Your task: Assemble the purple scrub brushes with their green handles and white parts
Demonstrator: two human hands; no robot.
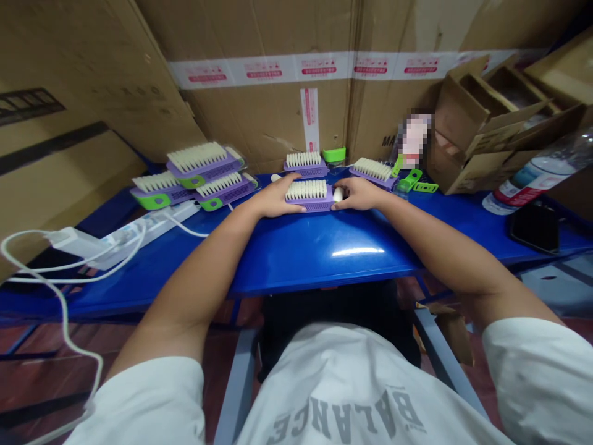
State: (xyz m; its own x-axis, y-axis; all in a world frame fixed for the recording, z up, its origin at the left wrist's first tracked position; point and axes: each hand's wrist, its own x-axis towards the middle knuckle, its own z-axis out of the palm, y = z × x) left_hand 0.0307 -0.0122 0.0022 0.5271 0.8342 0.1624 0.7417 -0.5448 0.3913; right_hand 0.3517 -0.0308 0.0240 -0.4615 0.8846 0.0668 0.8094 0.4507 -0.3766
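Two hands of mine are gripping one purple brush [309,196], bristles facing up, over the blue desk [306,247]: my left hand [277,199], part-closed, is spanning its left end; my right hand [360,194], half-curled, is holding a white piece [338,194] at its right.

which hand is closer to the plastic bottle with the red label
The right hand: it is at the right end of the purple brush, left of the bottle. The left hand is at the brush's left end, farther away.
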